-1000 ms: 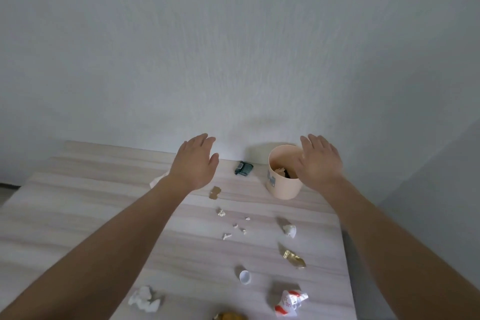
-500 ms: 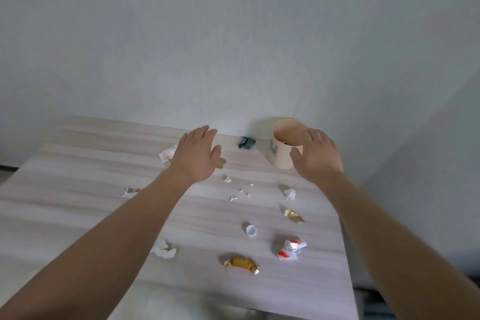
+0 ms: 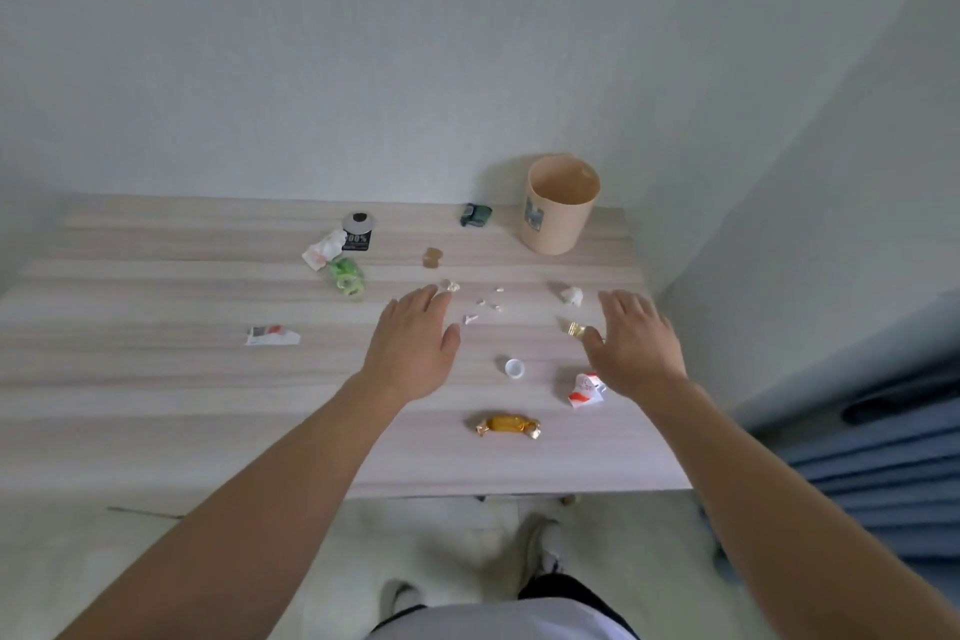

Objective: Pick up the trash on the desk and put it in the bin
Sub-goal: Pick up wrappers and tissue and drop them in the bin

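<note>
Both hands are out flat over the desk (image 3: pixel 156 379), palms down, fingers spread loose and holding nothing. The left hand (image 3: pixel 415 348) sits around the middle of the frame, fingertips just short of a few tiny white crumbs (image 3: pixel 485 304). The right hand (image 3: pixel 634 343) is over to the right of centre, hovering by a small gold foil scrap (image 3: pixel 574 327) that peeks out next to its thumb side; can't tell if it's touching it.

The bin (image 3: pixel 558 208), a peach-coloured round tub, stands upright at the upper right of the desk, near the wall. Just left of it there's a dark green wrapper (image 3: pixel 475 215).

Trash is scattered all over: a gold candy (image 3: pixel 509 425) low centre, a red-and-white wrapper (image 3: pixel 584 389) right below the right hand, a white bottle cap (image 3: pixel 514 368) between the hands, a crumpled white wad (image 3: pixel 571 295) above the right hand, a brownish bit (image 3: pixel 432 257) upper centre. Further left there's a green plastic thing (image 3: pixel 347 276), a white crumpled wrapper (image 3: pixel 323 251), a black-and-silver packet (image 3: pixel 358 230), and a flat red-and-white sachet (image 3: pixel 272 335) on its own at the left.
</note>
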A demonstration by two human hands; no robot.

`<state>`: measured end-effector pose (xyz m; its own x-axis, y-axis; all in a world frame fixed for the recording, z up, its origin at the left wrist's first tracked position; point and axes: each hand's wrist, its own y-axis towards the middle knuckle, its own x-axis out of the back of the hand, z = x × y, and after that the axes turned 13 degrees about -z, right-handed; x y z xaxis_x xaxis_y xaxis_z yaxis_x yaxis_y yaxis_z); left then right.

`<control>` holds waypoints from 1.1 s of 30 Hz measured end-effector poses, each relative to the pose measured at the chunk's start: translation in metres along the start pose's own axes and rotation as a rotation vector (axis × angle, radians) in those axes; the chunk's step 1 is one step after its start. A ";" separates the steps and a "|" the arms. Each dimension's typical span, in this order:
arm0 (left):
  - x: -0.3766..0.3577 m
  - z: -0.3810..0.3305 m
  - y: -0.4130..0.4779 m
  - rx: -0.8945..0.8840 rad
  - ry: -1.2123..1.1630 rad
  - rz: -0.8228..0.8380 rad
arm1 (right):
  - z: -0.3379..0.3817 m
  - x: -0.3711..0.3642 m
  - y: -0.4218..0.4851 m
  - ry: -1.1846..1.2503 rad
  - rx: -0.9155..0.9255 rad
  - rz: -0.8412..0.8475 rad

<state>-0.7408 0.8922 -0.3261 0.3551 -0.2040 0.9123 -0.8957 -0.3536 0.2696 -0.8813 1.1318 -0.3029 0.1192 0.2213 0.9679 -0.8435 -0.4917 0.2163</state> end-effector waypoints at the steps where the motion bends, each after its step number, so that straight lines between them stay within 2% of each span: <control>1: -0.006 -0.001 -0.006 0.004 -0.003 0.010 | -0.003 -0.007 -0.005 0.002 -0.004 0.023; 7: -0.047 -0.018 -0.031 0.046 -0.007 0.069 | -0.030 -0.056 -0.028 0.028 0.013 0.187; 18: -0.135 -0.066 -0.058 0.180 -0.008 0.313 | -0.082 -0.129 -0.017 0.098 0.079 0.436; 24: -0.158 -0.076 -0.067 0.158 0.028 0.401 | -0.079 -0.155 -0.019 0.105 0.098 0.498; 29: -0.166 -0.074 -0.066 0.168 0.015 0.377 | -0.076 -0.163 -0.027 0.155 0.055 0.425; 33: -0.169 -0.072 -0.066 0.171 -0.007 0.348 | -0.078 -0.171 -0.028 0.065 0.161 0.483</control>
<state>-0.7611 1.0156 -0.4763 0.0397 -0.3446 0.9379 -0.9056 -0.4091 -0.1120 -0.9189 1.1730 -0.4840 -0.3012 -0.0138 0.9535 -0.7023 -0.6732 -0.2316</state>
